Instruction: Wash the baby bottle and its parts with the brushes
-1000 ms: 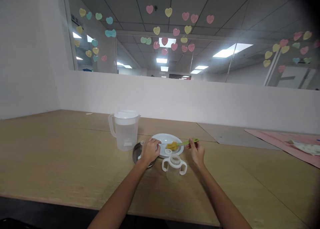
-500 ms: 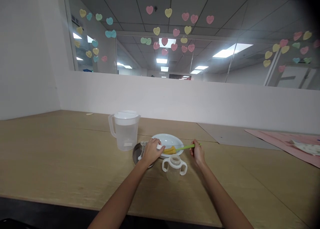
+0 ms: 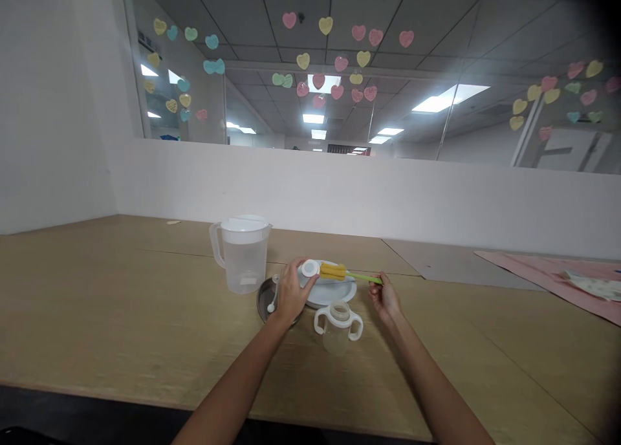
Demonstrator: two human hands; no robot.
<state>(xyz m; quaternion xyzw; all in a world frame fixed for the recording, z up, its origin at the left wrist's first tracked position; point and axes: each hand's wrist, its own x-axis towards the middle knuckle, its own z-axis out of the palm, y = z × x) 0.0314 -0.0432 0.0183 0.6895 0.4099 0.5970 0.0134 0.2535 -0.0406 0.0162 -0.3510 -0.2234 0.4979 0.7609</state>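
My left hand [image 3: 291, 294] is closed on a round white bottle cap [image 3: 309, 269], its open side turned towards me. With fingers pinched, my right hand [image 3: 385, 298] grips the green handle of a bottle brush [image 3: 332, 271]. The brush's yellow sponge head lies right beside the cap, perhaps touching it. Beneath both is a white oval plate [image 3: 334, 294]. Nearer to me stands a clear baby bottle [image 3: 338, 332] with two white side handles and no lid. A dark metal dish [image 3: 264, 297], partly behind my left hand, holds a clear straw piece with a white end [image 3: 272, 306].
A lidded clear plastic pitcher [image 3: 246, 257] stands left of the dish on the wooden table [image 3: 145, 322]. At the far right lies a pink cloth [image 3: 528, 271] with a patterned piece on it. A white wall [image 3: 301, 186] rises behind the table.
The cap has been turned so its round face shows. The brush head has moved up and sits higher beside it, and the handle now slopes down to the right.
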